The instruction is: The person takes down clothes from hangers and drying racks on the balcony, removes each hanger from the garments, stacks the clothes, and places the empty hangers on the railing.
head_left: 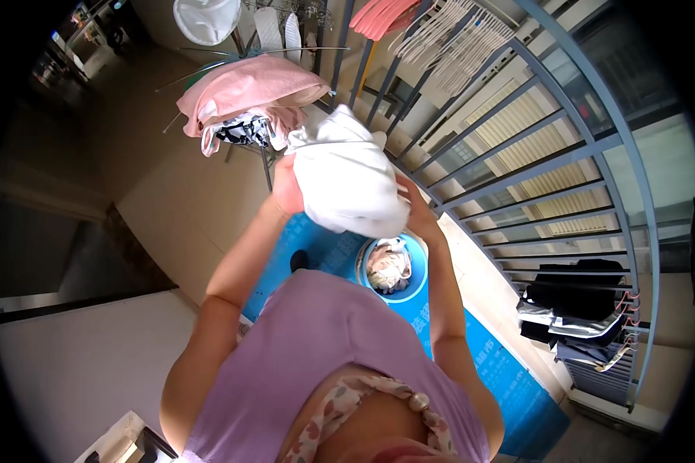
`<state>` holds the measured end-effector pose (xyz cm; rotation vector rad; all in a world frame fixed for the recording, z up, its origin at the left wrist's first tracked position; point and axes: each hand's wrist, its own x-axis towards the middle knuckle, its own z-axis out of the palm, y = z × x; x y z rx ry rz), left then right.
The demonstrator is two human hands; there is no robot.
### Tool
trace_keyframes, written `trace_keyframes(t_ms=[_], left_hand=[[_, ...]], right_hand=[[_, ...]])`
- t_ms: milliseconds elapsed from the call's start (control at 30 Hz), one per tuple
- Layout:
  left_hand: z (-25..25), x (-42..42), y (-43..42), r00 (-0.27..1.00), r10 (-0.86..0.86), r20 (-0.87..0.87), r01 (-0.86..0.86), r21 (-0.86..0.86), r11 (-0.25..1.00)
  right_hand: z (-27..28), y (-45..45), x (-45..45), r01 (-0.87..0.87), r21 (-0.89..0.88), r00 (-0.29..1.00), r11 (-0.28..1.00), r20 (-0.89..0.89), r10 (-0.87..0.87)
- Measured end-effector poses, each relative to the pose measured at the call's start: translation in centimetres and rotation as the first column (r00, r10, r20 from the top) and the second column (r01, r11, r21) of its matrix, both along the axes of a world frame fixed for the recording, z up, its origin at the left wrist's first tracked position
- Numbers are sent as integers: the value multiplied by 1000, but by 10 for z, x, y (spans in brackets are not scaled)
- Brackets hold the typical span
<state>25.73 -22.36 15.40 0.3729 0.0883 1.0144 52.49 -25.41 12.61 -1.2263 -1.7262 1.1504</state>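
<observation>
A bunched white cloth (349,181) is held up in front of me between both hands; its folds hide what kind of piece it is. My left hand (287,187) grips its left side, with the fingers partly hidden behind the fabric. On the opposite side, my right hand (415,210) holds the cloth's lower right edge, fingers curled against it. Below the cloth stands a round blue bucket (418,289) on the floor, with crumpled light-coloured laundry (388,265) inside.
A drying rack (267,166) ahead carries a pink towel (247,86) and a black-and-white patterned cloth (243,131). White hangers (459,42) and pink hangers (382,17) hang on the metal railing (525,181) at right. Dark clothes (575,297) hang farther along. Blue sheeting (502,386) covers part of the floor.
</observation>
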Motion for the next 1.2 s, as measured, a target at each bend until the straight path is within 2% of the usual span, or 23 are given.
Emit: trace_keyframes(t_ms=[67,100,200,233,300,333,400,467,500,533,633,667,700,733,767,867,900,1000,1033,1067,1133,1200], left_hand=[[-5,4,4,987,-30,-158,-1,-194,981],[0,7,0,987,-42,-155,14,-176,984],[2,17,-4,975,4,-223,-63,-259,964],[4,17,-6,968,5,-252,-74,-265,961],[5,12,-9,953,13,-302,-101,-277,955],[-3,7,-6,977,-71,-200,35,-178,983],[-28,-8,3,964,-265,-27,267,57,962],[-34,-9,4,934,-228,-276,211,-91,973],[-26,-3,1,892,-205,-403,141,-183,973],[-22,0,0,829,-192,-525,60,-259,964],[-48,5,7,892,-221,-393,96,-312,945],[-52,7,10,911,-225,-347,107,-328,939],[-58,8,13,915,-211,-345,104,-303,947],[-64,8,17,919,-195,-344,98,-278,955],[-68,8,19,922,-180,-343,93,-254,963],[-79,10,23,908,-252,-335,152,-297,943],[-84,14,26,906,-279,-317,182,-303,936],[-85,22,26,892,-300,-337,205,-289,935],[-82,25,27,889,-306,-340,207,-297,932],[-77,28,26,887,-311,-340,209,-305,929],[-66,39,23,869,-295,-398,184,-293,938],[-56,52,16,823,-248,-512,134,-250,959]], right_hand=[[37,-6,-18,-15,-92,953,996,-302,-14],[50,-10,-27,-30,-138,894,990,-447,-35],[28,1,-36,-163,-77,932,984,-339,128],[21,2,-32,-22,-204,968,979,-251,-31],[23,8,-19,52,-187,965,981,-244,-97],[24,8,-13,83,-181,963,980,-239,-126],[48,3,-12,119,-30,961,992,-248,-123],[61,2,-8,133,70,964,989,-242,-113],[73,-2,-11,106,-16,958,994,-267,-107],[74,-3,-11,132,-19,949,991,-286,-132],[87,-8,-17,216,-55,915,975,-339,-221],[96,-11,-16,203,148,977,968,-91,-191],[103,-14,-14,130,332,966,934,170,-194],[108,-15,-13,4,480,881,877,413,-231],[111,-15,-12,-48,567,834,822,476,-279],[129,-14,-3,-45,627,889,778,380,-255],[138,-17,-3,-103,604,823,790,497,-273],[123,-10,-3,-124,378,926,917,377,-30],[121,-11,-4,45,372,965,927,224,-137],[123,-11,-4,156,297,985,942,30,-173],[132,-12,-3,318,89,900,944,-342,-271],[132,-14,-13,300,-34,855,953,-433,-285]])
